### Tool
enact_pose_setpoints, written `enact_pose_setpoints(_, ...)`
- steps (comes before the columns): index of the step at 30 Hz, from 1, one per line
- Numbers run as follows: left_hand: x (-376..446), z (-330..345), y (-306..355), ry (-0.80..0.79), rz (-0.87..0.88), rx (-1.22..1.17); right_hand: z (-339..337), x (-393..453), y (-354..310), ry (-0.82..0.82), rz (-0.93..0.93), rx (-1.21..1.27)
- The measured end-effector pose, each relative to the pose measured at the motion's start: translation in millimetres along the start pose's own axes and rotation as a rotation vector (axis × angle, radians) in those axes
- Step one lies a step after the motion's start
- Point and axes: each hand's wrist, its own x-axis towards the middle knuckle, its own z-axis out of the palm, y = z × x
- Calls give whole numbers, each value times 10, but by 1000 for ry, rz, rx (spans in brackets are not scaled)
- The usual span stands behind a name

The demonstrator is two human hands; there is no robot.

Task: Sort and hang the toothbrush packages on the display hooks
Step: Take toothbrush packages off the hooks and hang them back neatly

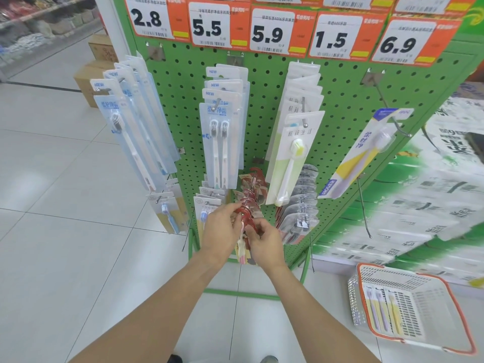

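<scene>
- Both forearms extend forward and upward, converging near the frame centre.
- Left hand (219,230): back of hand to camera, fingers curled in a pinch.
- Right hand (264,241): just beside the left, fingers curled, thumb pointing inward.

Two bare forearms, entering from the bottom edge of the frame and converging toward centre. No sleeves, with arms uncovered from the lower frame edge up to the wrists. Left hand (219,230) and right hand (263,241) ungloved, with short trimmed nails on the visible fingers. At bottom centre, two shoe toes partly visible: a dark one left of centre (175,358) and a grey one right of centre (269,359). Further clothing outside the frame.
</scene>
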Motion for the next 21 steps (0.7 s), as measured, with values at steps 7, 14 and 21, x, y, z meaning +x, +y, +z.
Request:
enact_pose_setpoints(7, -15, 11, 48, 4, -25, 29, -18, 59, -33, 15, 18, -86)
enact_pose_setpoints(14, 6, 41, 121, 0, 44, 114, -69, 15, -38, 166, -44, -208)
enact_pose_setpoints(21, 28, 65, 98, 13, 55, 109, -130, 162, -173, 224, -113, -156)
